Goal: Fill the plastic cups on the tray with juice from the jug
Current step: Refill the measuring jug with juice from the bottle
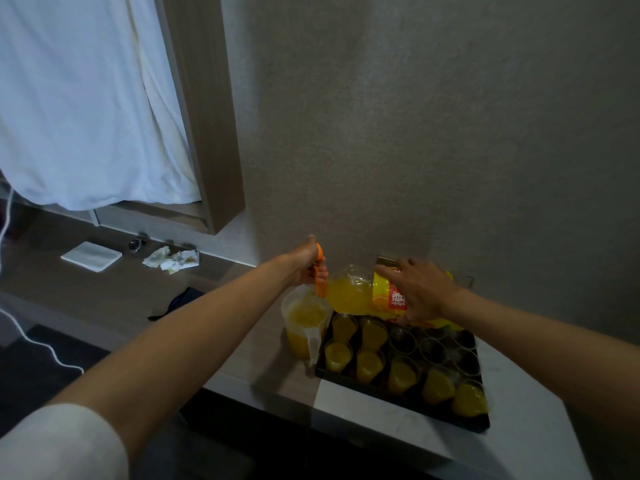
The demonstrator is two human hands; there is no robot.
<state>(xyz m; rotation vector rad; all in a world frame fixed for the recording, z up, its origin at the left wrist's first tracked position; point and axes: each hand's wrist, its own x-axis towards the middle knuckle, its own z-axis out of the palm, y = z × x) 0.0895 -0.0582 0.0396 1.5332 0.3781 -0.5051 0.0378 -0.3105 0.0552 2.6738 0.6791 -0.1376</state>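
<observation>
1. The counter [408, 415] fills the lower middle of the frame, and the black tray [398, 400] sits on it at lower right. The tray looks stiff and flat; loaded with liquid it is best left where it stands.

2. The juice bottle [377, 299] is tipped on its side at centre right, above the tray's back edge, its neck towards the jug. The right hand [424, 294] lies over its labelled middle, fingers spread across the top and thumb tucked beneath. Part-full, it is probably heavy and its wall soft, so a broad hold round the middle suits it.

3. The jug [304, 323] stands on the counter just left of the tray, touching or nearly touching its corner, and holds juice. It is clear plastic, likely slippery when wet; the handle on its near side is the place to take it. Neither hand is on that handle now.

4. The left hand [308, 265] is above the jug's rim, fingers curled round an orange tool [320, 278] that points down into the jug's mouth; what the tool is I cannot tell.

5. The cups [403, 375] stand in rows in the tray. The near row and left ones hold juice; several at the back right look empty. They are thin, light and easily tipped, so they should stay put.
</observation>
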